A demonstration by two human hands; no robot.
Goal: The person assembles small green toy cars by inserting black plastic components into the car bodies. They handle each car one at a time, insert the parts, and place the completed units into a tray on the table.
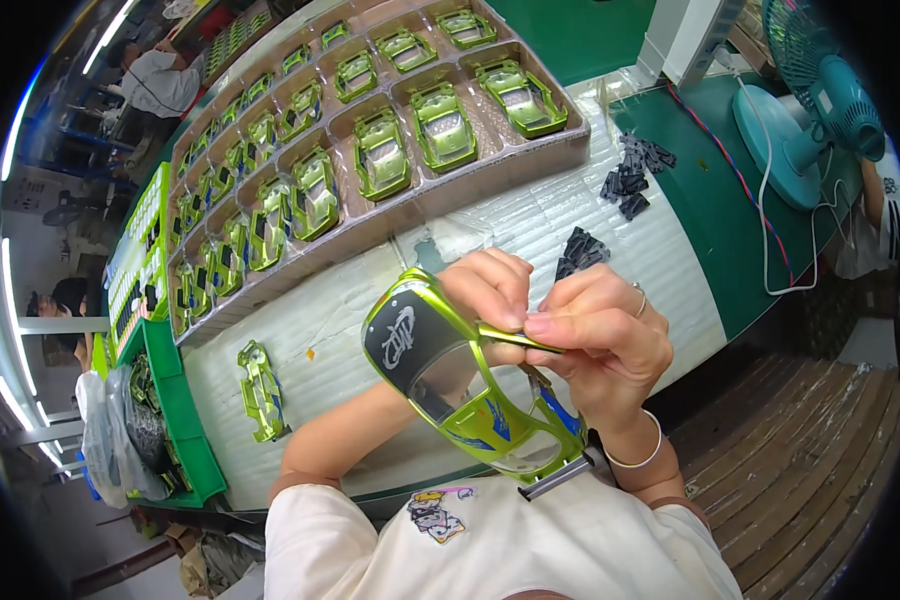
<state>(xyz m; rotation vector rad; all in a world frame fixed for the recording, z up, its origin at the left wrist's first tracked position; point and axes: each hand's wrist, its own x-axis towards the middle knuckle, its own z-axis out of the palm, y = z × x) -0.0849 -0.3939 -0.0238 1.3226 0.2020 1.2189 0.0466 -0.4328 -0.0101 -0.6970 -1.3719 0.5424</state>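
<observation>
A bright green toy car body (480,415) with a dark hood, a white scrawl, blue side marks and a dark rear spoiler is held up close to my chest. My left hand (485,292) is closed on its far side, with the fingertips at the side edge. The right hand (607,335) pinches a thin, green-edged piece (518,338) jutting from the car's side. Whether that piece is a door or a separate part I cannot tell. Another green car body (260,390) lies on its side on the foam-covered table, left of my left forearm.
A compartment tray (490,165) of green car bodies spans the table's back. Small black parts lie in piles (635,170) (580,252) beyond my right hand. At the right stand a teal fan (795,140) and its cables. A green crate (175,400) sits left; other people work farther off.
</observation>
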